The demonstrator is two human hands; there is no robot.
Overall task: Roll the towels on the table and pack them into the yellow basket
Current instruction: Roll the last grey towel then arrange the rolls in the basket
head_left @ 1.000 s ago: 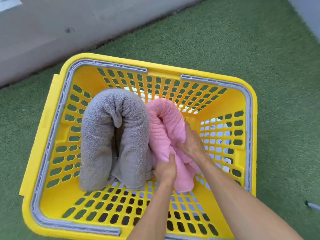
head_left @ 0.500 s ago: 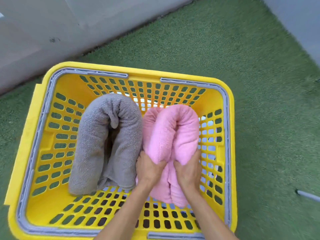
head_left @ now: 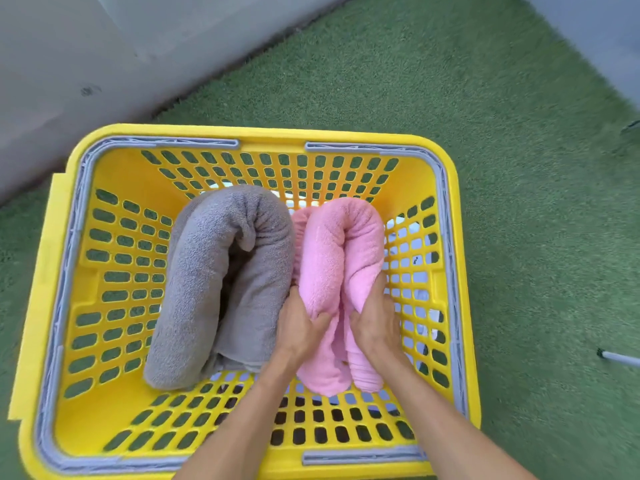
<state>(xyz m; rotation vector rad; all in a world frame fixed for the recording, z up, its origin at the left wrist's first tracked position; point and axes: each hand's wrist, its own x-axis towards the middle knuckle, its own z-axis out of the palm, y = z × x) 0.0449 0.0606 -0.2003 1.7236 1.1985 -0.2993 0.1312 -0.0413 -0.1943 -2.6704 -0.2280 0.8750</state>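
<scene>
Pink rolled terry towel (head_left: 332, 271) sits folded in the yellow slotted plastic basket (head_left: 104, 188) beside the grey rolled towel (head_left: 221, 271); your left hand (head_left: 299, 327) and right hand (head_left: 375, 323) still grip it, barely shifted.

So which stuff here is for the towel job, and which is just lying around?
For the job: yellow basket, grey towel, pink towel, left hand, right hand.
Just there: green turf, white-tipped rod.

Two rolled towels sit side by side in the basket (head_left: 450, 237), touching: one towel (head_left: 207, 289) left, the other (head_left: 332, 265) right. Both hands, left (head_left: 298, 327) and right (head_left: 375, 323), are on the right one's near end.
</scene>
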